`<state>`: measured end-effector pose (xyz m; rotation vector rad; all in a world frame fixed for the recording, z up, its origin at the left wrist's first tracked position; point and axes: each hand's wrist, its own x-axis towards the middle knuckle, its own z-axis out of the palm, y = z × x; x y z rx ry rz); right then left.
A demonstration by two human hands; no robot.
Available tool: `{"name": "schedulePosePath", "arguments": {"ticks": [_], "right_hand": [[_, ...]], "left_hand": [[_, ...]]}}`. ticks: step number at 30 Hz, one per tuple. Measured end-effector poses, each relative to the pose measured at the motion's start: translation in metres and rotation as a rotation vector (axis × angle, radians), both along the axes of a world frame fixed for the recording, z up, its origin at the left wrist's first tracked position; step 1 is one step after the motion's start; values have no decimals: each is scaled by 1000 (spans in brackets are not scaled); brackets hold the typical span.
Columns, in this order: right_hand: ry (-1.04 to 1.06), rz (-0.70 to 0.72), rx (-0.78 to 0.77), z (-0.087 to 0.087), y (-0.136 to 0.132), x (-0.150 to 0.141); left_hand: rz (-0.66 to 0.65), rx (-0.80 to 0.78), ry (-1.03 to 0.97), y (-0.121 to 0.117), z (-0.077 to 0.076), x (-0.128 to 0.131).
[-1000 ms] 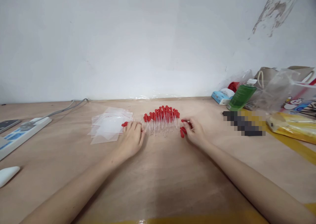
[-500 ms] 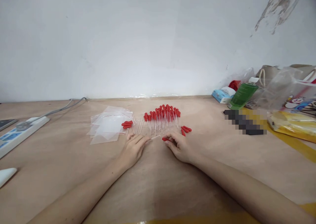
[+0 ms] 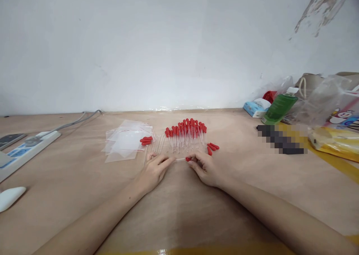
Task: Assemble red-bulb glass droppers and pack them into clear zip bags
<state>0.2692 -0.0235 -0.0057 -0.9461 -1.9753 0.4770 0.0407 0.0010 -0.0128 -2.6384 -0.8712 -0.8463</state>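
Clear tube [image 3: 181, 159] in left hand [image 3: 156, 171] now at red bulb [image 3: 187, 159] in right hand [image 3: 206, 169]

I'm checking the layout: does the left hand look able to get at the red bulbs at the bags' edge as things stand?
Probably yes: the bulbs lie just beyond the left hand, with nothing tall between, though it holds a tube it may need to release first.

Thin clear tube [image 3: 181, 159], nearly level, right end at a small red bulb [image 3: 187, 159], partly hidden
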Motion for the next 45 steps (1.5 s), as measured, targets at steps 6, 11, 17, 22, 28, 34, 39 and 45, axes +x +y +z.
{"name": "schedulePosePath", "arguments": {"ticks": [6, 11, 17, 22, 28, 34, 39, 45], "right_hand": [[8, -12, 4, -2, 1, 1], [3, 6, 67, -5, 1, 2], [-52, 61, 192, -7, 2, 4], [-98, 64, 283, -9, 4, 4], [-145, 80, 206, -6, 3, 3], [-151, 118, 168, -8, 4, 1], [-150, 133, 149, -7, 4, 1], [75, 132, -24, 9, -2, -5]], "left_hand": [[-70, -8, -7, -1, 4, 0], [-130, -14, -3, -1, 4, 0], [-143, -12, 13, -6, 7, 1], [-157, 2, -9, -9, 8, 2], [-158, -5, -34, -12, 7, 5], [-171, -22, -46, -16, 10, 10], [-173, -43, -66, -16, 8, 12], [-107, -191, -106, -24, 11, 17]]}}
